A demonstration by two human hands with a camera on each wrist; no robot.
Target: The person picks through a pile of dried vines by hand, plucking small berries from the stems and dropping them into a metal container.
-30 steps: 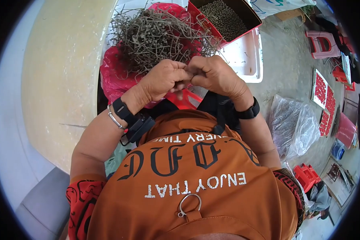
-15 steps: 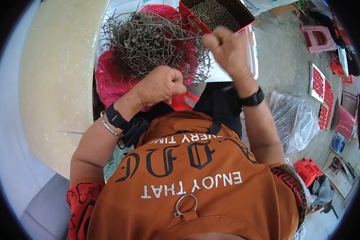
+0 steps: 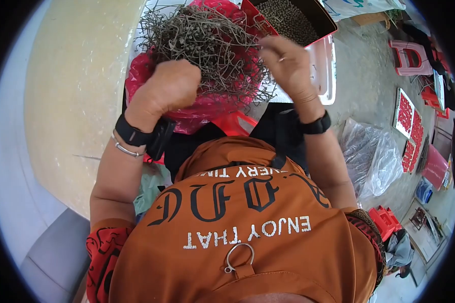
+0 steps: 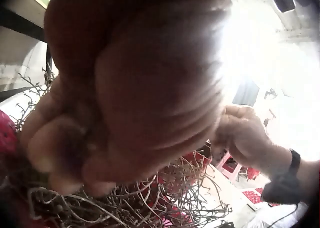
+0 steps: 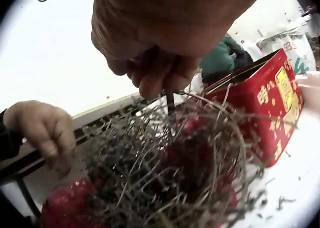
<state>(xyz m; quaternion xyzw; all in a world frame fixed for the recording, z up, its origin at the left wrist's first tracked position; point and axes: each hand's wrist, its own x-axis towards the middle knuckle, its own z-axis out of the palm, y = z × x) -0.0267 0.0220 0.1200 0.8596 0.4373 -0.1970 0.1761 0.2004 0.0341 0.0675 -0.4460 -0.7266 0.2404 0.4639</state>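
Bench: a pale, rounded top, left of the heap and apart from it.
Left hand: on the heap's left edge, fingers curled under, knuckles up. The left wrist view shows the fingertips down among the stems, but I cannot tell whether they grip any.
Red bag: spread under the heap and showing at its left and near sides.
Heap: a loose tangle of dry grey stalks, between the two hands.
Stalk: a single dark one, hanging straight down over the heap's right side.
Right hand: above the heap's right edge, fingertips bunched narrow and pinching the top of the stalk.
Red tin: just right of the heap, open, with small dark round grains inside.
White tray: under the tin, right of the heap, with bits of stem scattered on it.
Step in hand, as I judge it: drawing one stalk free of the tangle. It likely goes best with a straight upward lift and a grip close to the stalk's end. The left hand can press the heap down, so that hooked neighbours do not come up too or spill off the bag.
Writing, shirt: near side of the heap, white print reading "ENJOY THAT". Above it is "ERY TIME", the start lost under a strap, and between them large black gothic letters I cannot read.
Writing, tin: yellow characters on the side wall in the right wrist view, too blurred to read.
Writing, sack: a white one beyond the tin, with red digits "93".
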